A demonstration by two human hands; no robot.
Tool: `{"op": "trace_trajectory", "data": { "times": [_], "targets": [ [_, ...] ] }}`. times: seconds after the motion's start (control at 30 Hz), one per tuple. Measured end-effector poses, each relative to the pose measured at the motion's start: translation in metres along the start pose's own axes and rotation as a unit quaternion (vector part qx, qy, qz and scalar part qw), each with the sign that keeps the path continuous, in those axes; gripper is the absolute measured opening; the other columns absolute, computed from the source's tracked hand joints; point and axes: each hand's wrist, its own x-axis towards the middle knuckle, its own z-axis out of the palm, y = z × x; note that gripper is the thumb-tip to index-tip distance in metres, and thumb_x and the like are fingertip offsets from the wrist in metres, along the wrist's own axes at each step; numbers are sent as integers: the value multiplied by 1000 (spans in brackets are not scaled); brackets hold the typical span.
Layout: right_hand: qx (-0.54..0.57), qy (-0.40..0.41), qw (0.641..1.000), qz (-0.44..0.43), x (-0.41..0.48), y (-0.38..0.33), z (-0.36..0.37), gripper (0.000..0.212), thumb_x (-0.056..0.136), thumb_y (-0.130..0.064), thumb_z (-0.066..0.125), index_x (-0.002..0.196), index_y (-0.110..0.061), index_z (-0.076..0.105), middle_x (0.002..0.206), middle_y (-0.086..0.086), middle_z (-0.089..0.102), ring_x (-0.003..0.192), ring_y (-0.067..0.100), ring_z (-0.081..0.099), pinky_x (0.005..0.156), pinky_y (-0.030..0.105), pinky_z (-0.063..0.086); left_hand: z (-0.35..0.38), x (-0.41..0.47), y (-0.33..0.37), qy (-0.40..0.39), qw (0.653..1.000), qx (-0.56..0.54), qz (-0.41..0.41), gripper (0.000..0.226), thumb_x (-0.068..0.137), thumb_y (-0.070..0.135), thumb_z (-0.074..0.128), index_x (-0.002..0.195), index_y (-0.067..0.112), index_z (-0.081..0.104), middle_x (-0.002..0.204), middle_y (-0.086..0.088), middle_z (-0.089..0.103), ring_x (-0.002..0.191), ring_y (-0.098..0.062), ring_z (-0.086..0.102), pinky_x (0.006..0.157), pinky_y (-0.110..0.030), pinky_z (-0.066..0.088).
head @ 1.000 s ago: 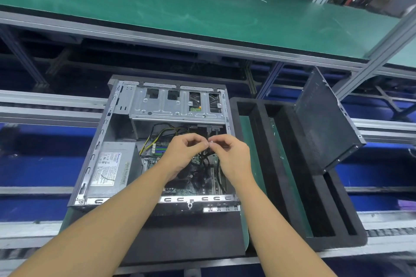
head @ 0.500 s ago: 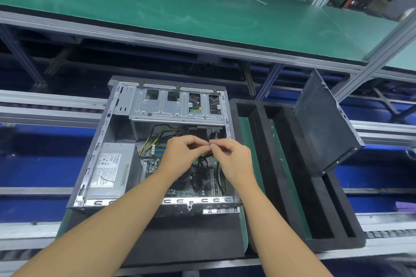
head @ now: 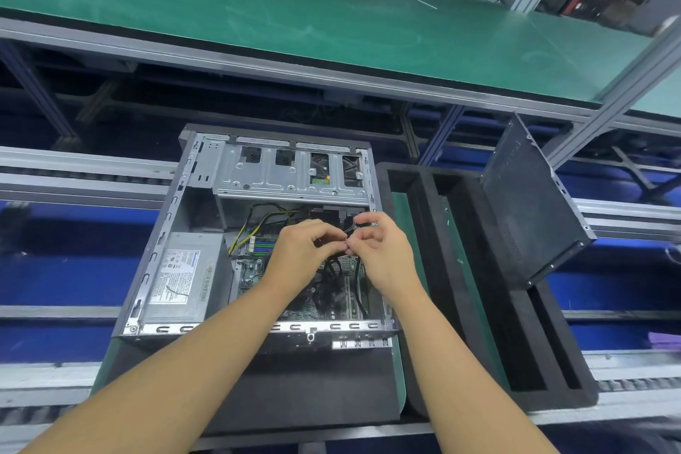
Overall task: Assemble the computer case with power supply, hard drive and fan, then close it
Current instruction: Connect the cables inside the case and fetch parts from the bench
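Note:
The open grey computer case lies on its side on a black foam mat. A silver power supply sits in its near left corner, and the metal drive cage spans the far end. Over the motherboard, my left hand and my right hand meet fingertip to fingertip. Both pinch a thin black cable that runs down into the case. The cable's connector is hidden by my fingers.
The black side panel leans upright in a black foam tray to the right of the case. A green-topped bench runs across the back. Conveyor rails and blue flooring lie on both sides.
Both hands have stayed over the motherboard, shifting slightly while working the cable between the fingertips. The case and panel have not moved.

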Motion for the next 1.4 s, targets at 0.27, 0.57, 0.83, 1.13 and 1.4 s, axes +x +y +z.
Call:
{"op": "trace_trajectory", "data": {
  "times": [0.27,0.57,0.83,1.13,1.4],
  "targets": [
    [-27,-35,999,18,0,-5,2,26,98,5,58,93,-20,57,93,9,64,75,13,63,69,16,55,1,0,1,-10,996,39,75,14,78,21,82,90,15,79,83,9,69,80,-7,64,74,-30,53],
    [-22,-28,999,32,-1,-9,-2,24,99,6,55,90,-16,57,88,6,61,62,6,58,60,13,50,-1,0,-8,-63,994,65,67,4,90,17,71,89,17,67,93,11,55,85,-7,58,78,-30,51],
    [27,12,999,44,5,-11,-17,19,99,5,52,92,-10,60,78,3,65,65,5,66,77,31,60,4,8,-18,-120,981,154,22,13,93,21,65,84,20,56,86,10,54,81,-8,54,77,-34,50],
    [62,34,997,45,-2,-16,-23,18,101,2,54,89,-11,58,77,2,65,65,7,67,77,28,60,8,10,-26,-121,982,25,-140,21,89,25,72,74,31,59,77,10,69,73,-5,65,72,-35,55],
    [-45,69,996,34,-7,-23,-23,28,99,5,46,89,-21,54,85,1,64,68,7,62,65,22,52,12,13,-30,-115,949,-142,-256,18,82,24,79,75,29,63,88,-4,74,86,-31,71,88,-55,56]
  ]
}}
